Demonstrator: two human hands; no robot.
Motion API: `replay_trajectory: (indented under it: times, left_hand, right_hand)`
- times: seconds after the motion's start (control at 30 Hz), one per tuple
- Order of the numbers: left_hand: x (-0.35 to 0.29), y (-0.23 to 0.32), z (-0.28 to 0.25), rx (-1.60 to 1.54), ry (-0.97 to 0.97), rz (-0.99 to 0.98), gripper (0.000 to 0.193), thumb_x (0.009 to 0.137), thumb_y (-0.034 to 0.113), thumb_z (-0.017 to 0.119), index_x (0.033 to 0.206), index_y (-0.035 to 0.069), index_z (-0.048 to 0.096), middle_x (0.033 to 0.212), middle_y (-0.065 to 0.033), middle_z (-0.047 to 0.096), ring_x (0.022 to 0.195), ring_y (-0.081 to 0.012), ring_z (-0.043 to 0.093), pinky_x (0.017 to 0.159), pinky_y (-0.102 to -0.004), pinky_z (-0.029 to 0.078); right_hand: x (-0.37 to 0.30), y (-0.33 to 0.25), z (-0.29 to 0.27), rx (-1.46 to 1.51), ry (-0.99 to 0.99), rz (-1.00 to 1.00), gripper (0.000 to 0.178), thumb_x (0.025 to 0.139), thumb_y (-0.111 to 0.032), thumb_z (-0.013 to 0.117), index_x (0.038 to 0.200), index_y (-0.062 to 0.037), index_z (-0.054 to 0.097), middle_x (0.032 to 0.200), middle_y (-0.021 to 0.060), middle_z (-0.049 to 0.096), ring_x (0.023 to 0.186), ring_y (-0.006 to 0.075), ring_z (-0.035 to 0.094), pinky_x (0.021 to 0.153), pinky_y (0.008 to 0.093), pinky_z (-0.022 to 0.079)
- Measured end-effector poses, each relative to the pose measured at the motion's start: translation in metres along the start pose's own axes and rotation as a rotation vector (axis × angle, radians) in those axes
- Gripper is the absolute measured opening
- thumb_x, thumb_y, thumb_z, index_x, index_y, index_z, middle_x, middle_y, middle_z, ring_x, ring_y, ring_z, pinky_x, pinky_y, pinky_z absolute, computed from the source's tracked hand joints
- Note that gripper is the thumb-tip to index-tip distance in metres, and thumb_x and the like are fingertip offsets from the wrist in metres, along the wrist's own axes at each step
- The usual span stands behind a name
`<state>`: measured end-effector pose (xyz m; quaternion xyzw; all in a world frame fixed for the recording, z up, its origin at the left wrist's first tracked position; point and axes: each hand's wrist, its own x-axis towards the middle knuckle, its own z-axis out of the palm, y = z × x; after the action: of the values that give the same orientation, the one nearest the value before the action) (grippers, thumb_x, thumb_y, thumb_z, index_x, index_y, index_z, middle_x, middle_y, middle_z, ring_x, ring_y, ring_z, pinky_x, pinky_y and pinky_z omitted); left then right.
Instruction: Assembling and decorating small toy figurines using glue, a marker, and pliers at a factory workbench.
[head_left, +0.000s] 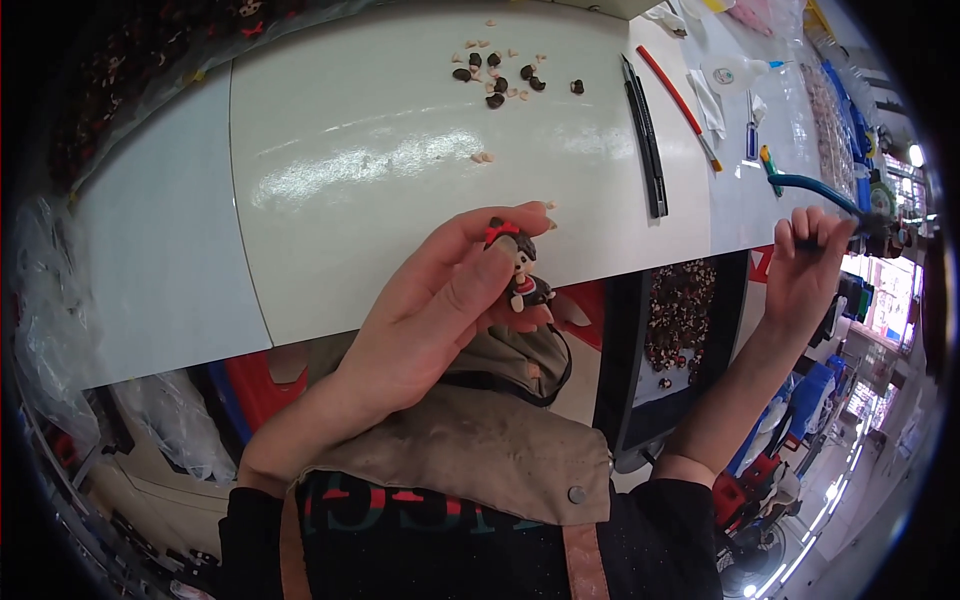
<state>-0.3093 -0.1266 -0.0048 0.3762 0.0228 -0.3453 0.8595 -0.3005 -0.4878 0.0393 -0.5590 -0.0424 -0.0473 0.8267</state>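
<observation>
My left hand (440,300) is closed around a small figurine (525,275) with dark brown hair, a red bow and a light face. The thumb presses on its head, and part of the figurine is covered by my fingers. Out to the right, beyond the table's edge, my right hand (812,245) is raised with its fingers curled. Something dark shows at those fingers, but I cannot tell what it is. Right above that hand a curved blue tube or handle (820,187) leads to a dark object.
Small dark brown pieces (501,85) and pale bits (483,158) lie scattered on the white table (350,230). A black craft knife (645,140) and a red brush (675,95) lie to their right. Below the edge stands a dark tray (632,360) of small parts. Clear plastic bags (60,290) hang left.
</observation>
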Motion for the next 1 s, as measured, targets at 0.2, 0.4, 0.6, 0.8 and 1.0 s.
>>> replay_trajectory:
  times: [0.2, 0.4, 0.6, 0.8, 1.0]
  left_hand:
    - [-0.004, 0.003, 0.002, 0.030, 0.019, -0.023, 0.039, 0.098, 0.030, 0.037, 0.125, 0.001, 0.041, 0.136, -0.0137, 0.039, 0.083, -0.0097, 0.056, 0.079, -0.0246, 0.047]
    - [-0.004, 0.000, -0.003, -0.011, 0.002, -0.049, 0.037, 0.099, 0.028, 0.035, 0.124, 0.002, 0.042, 0.134, -0.0115, 0.041, 0.084, -0.0093, 0.055, 0.080, -0.0247, 0.048]
    - [-0.006, -0.005, -0.006, -0.007, -0.008, -0.018, 0.037, 0.099, 0.027, 0.036, 0.125, 0.002, 0.043, 0.133, -0.0107, 0.042, 0.085, -0.0090, 0.055, 0.081, -0.0249, 0.048]
    - [-0.014, -0.005, -0.013, -0.020, -0.015, 0.005, 0.039, 0.096, 0.031, 0.045, 0.124, 0.004, 0.045, 0.093, -0.0029, 0.051, 0.087, -0.0116, 0.058, 0.078, -0.0235, 0.048]
    - [-0.017, -0.003, -0.013, -0.005, -0.026, -0.007, 0.039, 0.098, 0.028, 0.039, 0.127, 0.002, 0.043, 0.126, -0.0070, 0.047, 0.090, -0.0087, 0.054, 0.082, -0.0255, 0.047]
  right_hand:
    - [-0.020, 0.015, 0.052, 0.245, 0.107, -0.009, 0.040, 0.095, -0.035, 0.044, 0.065, -0.0087, 0.039, 0.129, 0.0234, 0.042, 0.132, 0.0331, 0.027, 0.109, 0.0509, 0.019]
    - [-0.031, 0.025, 0.088, -0.102, 0.059, 0.073, 0.030, 0.094, -0.032, 0.048, 0.077, -0.0062, 0.048, 0.094, 0.0083, 0.050, 0.079, 0.0179, 0.046, 0.070, 0.0323, 0.039]
    - [-0.037, 0.044, 0.126, -1.645, -0.355, -0.062, 0.016, 0.079, 0.000, 0.058, 0.095, -0.0011, 0.056, 0.111, 0.0121, 0.052, 0.100, 0.0260, 0.051, 0.086, 0.0328, 0.039]
    - [-0.038, 0.054, 0.139, -1.972, -0.478, -0.212, 0.031, 0.070, 0.003, 0.060, 0.099, -0.0060, 0.057, 0.115, 0.0086, 0.052, 0.108, 0.0285, 0.049, 0.092, 0.0386, 0.037]
    - [-0.034, 0.059, 0.145, -2.063, -0.536, -0.254, 0.023, 0.074, -0.007, 0.056, 0.096, -0.0082, 0.059, 0.112, 0.0079, 0.053, 0.109, 0.0219, 0.050, 0.093, 0.0367, 0.035]
